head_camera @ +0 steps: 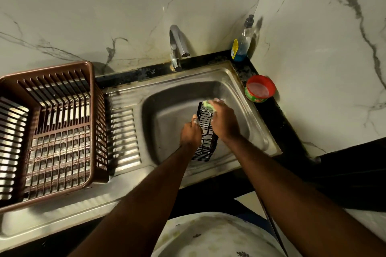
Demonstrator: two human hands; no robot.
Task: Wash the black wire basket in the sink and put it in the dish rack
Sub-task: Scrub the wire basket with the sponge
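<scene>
Over the steel sink (167,98) a narrow black wire basket (205,144) is held lengthwise, its far end raised. My left hand (190,132) grips its left side with the thumb up along the wires. At the basket's far end my right hand (224,120) holds a soapy green sponge (208,104) against the wires. The brown plastic dish rack (50,131) stands on the drainboard at the left, with nothing in it.
A chrome tap (177,46) rises behind the sink; no water shows. A dish soap bottle (242,41) stands in the back right corner. A red tub of cleaning paste (260,88) sits on the black counter edge. Marble walls close the back and right.
</scene>
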